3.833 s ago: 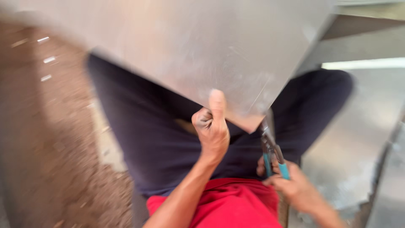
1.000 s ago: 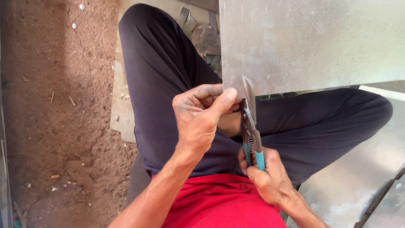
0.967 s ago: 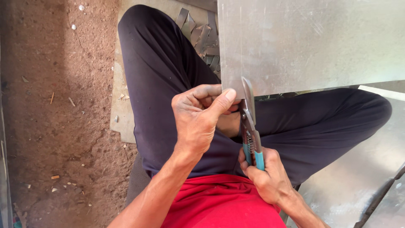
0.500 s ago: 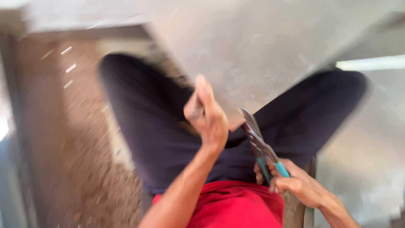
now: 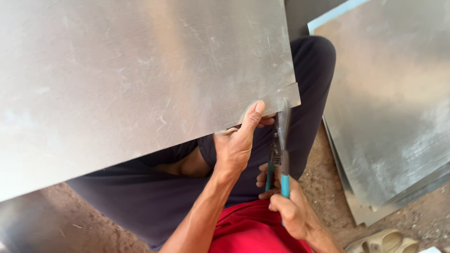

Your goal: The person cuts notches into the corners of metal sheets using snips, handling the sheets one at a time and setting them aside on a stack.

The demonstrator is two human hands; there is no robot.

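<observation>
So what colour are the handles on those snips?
Teal, on the snips in the right hand; head view.

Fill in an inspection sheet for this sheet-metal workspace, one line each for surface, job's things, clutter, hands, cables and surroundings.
Surface: bare dirt ground; person sits with legs folded.
Job's things: large metal sheet across the lap; teal-handled snips at its near edge, beside a narrow cut strip.
Clutter: pale sandals at lower right.
Hands: left hand grips the sheet edge, thumb on top; right hand holds the snip handles.
Cables: nothing seen.
Surroundings: stacked metal sheets lie to the right.
</observation>
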